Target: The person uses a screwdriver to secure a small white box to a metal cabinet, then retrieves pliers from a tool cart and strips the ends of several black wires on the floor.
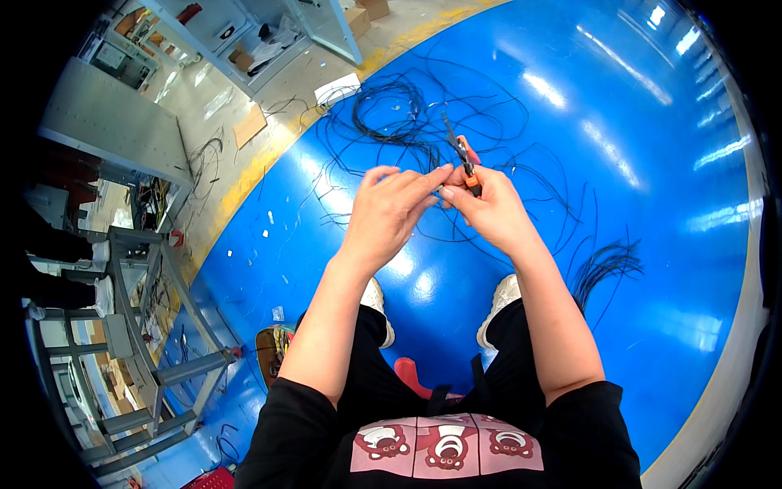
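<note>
— While you have both hands up like that, what exactly are they on?

— Near the centre of the frame, a little above the middle, my left hand and my right hand meet fingertip to fingertip over the end of a thin black wire. My left fingers are pinched together on that end. My right hand is wrapped around small pliers with orange-red handles, whose dark jaws stick up toward the top of the frame. Whether the jaws bite anything, I cannot tell.

— How do you reckon that wire will handle?

— Light and limp, I'd judge, with a smooth jacket that could slip. It is best held close to the cut end, between thumb and forefinger, so the tip does not flop.

— And the rest of it?

— A loose tangle of black wire lies on the glossy blue floor in the upper middle. A smaller bundle of cut lengths lies at right, beside my forearm. My pale shoes show below my hands, and grey metal frames stand at the lower left.
</note>
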A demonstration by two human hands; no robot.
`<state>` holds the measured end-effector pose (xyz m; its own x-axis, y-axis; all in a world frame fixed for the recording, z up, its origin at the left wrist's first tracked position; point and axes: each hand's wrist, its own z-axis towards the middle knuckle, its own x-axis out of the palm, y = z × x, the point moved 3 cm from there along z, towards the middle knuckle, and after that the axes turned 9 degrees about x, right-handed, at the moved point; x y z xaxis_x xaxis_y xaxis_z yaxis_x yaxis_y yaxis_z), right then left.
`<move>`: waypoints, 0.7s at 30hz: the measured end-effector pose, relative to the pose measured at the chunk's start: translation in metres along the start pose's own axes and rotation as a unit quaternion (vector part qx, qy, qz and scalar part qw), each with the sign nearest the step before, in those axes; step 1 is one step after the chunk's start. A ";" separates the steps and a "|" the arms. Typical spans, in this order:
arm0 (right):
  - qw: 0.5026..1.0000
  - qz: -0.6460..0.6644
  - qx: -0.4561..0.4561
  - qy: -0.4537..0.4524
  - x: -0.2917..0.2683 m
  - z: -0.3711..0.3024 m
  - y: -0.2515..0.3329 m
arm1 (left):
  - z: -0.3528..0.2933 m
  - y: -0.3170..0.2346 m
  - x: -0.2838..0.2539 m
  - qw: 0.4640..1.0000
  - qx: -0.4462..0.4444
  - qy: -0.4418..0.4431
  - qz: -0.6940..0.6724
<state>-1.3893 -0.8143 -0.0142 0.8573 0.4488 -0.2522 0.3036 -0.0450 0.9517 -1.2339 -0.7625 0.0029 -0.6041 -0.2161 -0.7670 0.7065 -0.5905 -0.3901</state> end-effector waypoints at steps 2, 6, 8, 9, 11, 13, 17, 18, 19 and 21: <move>1.000 -0.020 0.012 0.008 0.000 -0.003 0.002 | -0.001 0.003 0.004 0.999 -0.014 0.005 -0.035; 1.000 -0.009 0.003 0.012 0.000 -0.004 0.002 | 0.000 0.002 0.002 0.995 -0.053 0.004 -0.080; 1.000 0.001 -0.003 0.018 0.000 -0.003 0.001 | -0.001 0.004 0.005 0.992 -0.055 -0.014 -0.115; 1.000 0.006 -0.006 0.021 0.000 -0.003 0.001 | -0.002 0.005 0.005 0.989 -0.055 -0.024 -0.132; 0.999 0.016 0.013 0.033 0.000 -0.004 0.000 | -0.004 0.005 0.004 0.986 -0.064 -0.026 -0.151; 0.998 0.028 0.035 0.042 -0.001 -0.002 -0.003 | -0.004 0.004 0.004 0.984 -0.068 -0.032 -0.160; 0.994 0.078 0.063 0.049 0.001 0.001 -0.010 | -0.003 0.002 0.005 0.983 -0.080 -0.079 -0.148; 0.992 0.097 0.064 0.051 0.003 0.001 -0.009 | -0.004 0.002 0.004 0.981 -0.086 -0.098 -0.142; 0.987 0.129 0.079 0.062 0.004 0.001 -0.007 | -0.005 0.002 0.003 0.987 -0.066 -0.101 -0.110; 0.972 0.192 0.109 0.082 0.005 -0.002 0.000 | -0.004 0.003 0.002 0.993 -0.025 -0.106 -0.048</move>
<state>-1.3854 -0.8103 -0.0156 0.8529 0.4964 0.1618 0.0713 -0.4177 0.9058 -1.2314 -0.7617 -0.0023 -0.7303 -0.3219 -0.6025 0.6555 -0.5783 -0.4856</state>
